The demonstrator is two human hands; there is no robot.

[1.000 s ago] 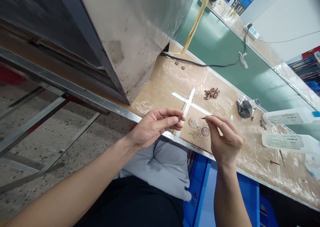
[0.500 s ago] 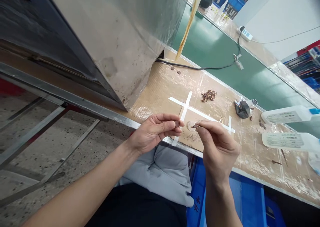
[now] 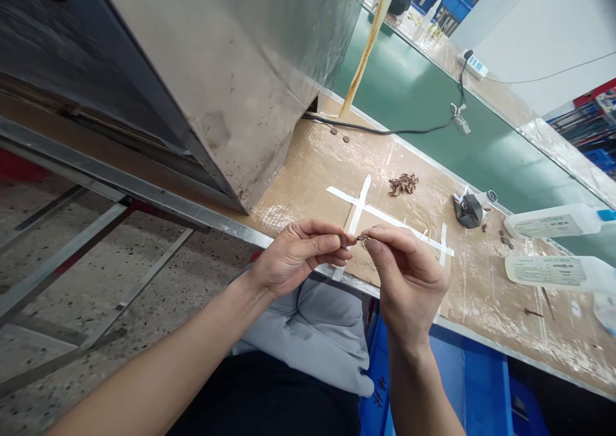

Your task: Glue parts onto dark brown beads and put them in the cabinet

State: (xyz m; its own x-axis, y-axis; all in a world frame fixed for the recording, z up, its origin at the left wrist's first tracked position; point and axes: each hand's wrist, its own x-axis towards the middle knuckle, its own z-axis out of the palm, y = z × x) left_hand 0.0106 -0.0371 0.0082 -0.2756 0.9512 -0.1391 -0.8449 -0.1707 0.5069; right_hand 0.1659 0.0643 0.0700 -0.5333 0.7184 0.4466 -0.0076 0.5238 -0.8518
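My left hand [image 3: 308,253] is closed, pinching a small brown round piece [image 3: 344,239] between thumb and fingers. Just to its right, the fingertips of my right hand [image 3: 409,276] are closed on a tiny dark brown piece [image 3: 362,237]; its exact kind is too small to tell. The two pieces meet or nearly touch above the front of the bench. Beneath the hands, white tape strips [image 3: 357,215] cross a brown board. A heap of small copper-coloured parts [image 3: 403,184] lies beyond the right hand.
A large metal housing [image 3: 231,90] stands at left. Plastic bottles [image 3: 543,270] lie at right, near a dark pot-like holder [image 3: 468,210]. Two brown discs [image 3: 346,140] lie by a black cable [image 3: 375,130]. A blue crate [image 3: 462,372] is below the bench edge.
My right hand has moved left, bringing its tiny piece up to the one in my left hand. The small clear dish is now hidden behind the right hand.
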